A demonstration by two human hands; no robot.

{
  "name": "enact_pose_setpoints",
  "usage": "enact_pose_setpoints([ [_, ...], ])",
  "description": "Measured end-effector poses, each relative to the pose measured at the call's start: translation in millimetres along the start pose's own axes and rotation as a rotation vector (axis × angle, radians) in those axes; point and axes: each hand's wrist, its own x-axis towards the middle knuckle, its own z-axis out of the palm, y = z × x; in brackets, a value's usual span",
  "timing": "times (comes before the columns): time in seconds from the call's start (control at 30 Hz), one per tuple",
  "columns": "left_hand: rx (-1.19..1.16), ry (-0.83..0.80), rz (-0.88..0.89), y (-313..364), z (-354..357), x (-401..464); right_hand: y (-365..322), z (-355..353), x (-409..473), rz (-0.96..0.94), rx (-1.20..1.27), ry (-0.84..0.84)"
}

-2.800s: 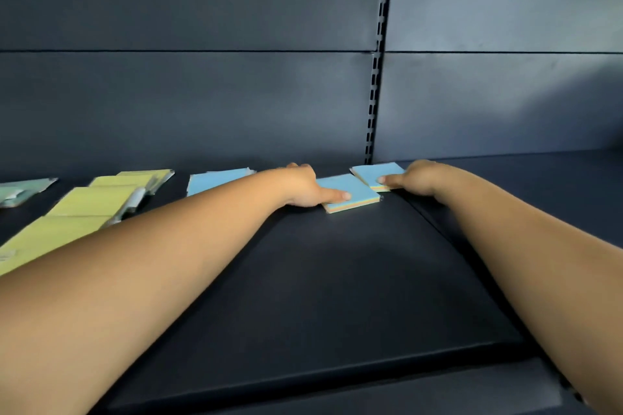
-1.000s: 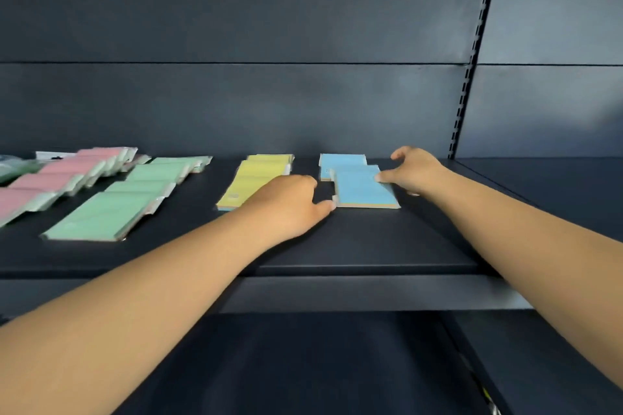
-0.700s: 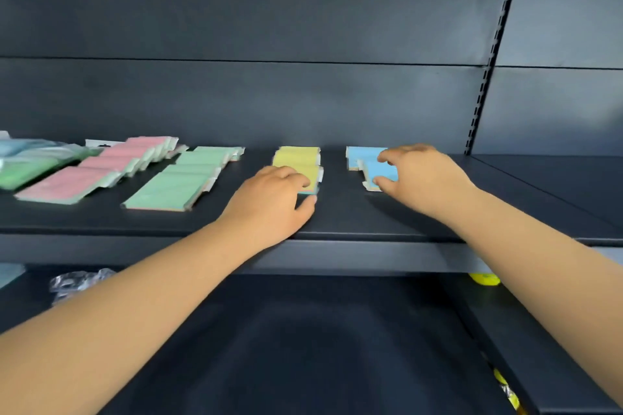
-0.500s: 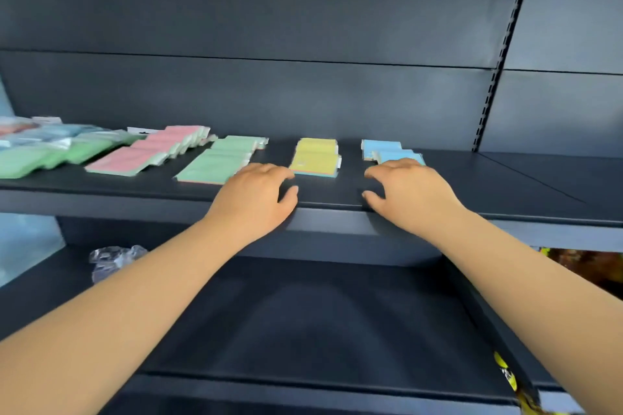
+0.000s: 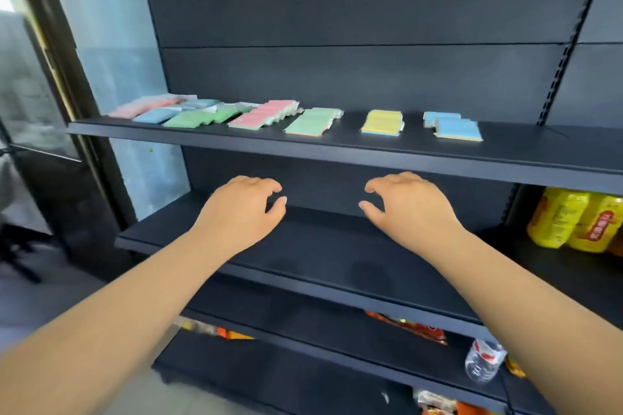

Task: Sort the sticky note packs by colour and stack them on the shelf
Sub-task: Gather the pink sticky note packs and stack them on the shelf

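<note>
From my head camera I see my left hand (image 5: 242, 209) and my right hand (image 5: 409, 205) hanging in the air in front of the dark metal shelf (image 5: 337, 152), below its front edge, and both touch nothing. The fingers of each hand are loosely curled and hold nothing, I think because the packs now lie by themselves. On the shelf the flat sticky note packs lie in separate groups, so that each colour has its own place: the light blue packs (image 5: 455, 128) at the right, one partly over another; the yellow pack stack (image 5: 382, 122) near them but apart; then the pale green packs (image 5: 313, 123) and the pink packs (image 5: 264, 116) in overlapping rows. At the far left a mixed group of pink, blue and green packs (image 5: 175, 111) lies close together; from here I cannot tell if it is sorted. I judge that this group may need more work. On the neighbouring lower shelf at the right stand yellow plastic bottles (image 5: 573, 222), not part of my task.
</note>
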Motion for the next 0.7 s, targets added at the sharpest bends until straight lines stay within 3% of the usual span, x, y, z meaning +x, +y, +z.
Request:
enact_pose_setpoints([
  [0.3, 0.084, 0.017, -0.055, -79.4, -43.8, -44.6, -94.1, -7.4, 12.4, -0.144, 0.009, 0.001],
  [0.7, 0.137, 0.09, -0.136, -290.8, -84.3, 4.9, -257.4, 21.6, 176.4, -0.216, -0.02, 0.071],
])
